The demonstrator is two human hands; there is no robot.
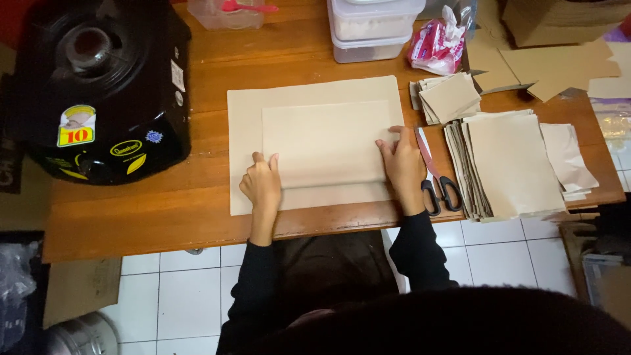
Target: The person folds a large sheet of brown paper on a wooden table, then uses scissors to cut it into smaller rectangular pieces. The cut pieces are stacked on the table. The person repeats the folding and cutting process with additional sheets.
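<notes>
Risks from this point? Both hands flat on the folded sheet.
1. The left hand and right hand press only the side edges of the brown paper sheet, so the fold may drift crooked.
2. The scissors lie just beside the right hand; a sideways move might knock them.

It looked like a home workspace for paper craft. A wooden table (197,210) stood on white floor tiles (171,289), with a black rice cooker (98,85) at upper left, plastic food containers (371,26) at top, and cut paper stacks (506,164) at right.
</notes>
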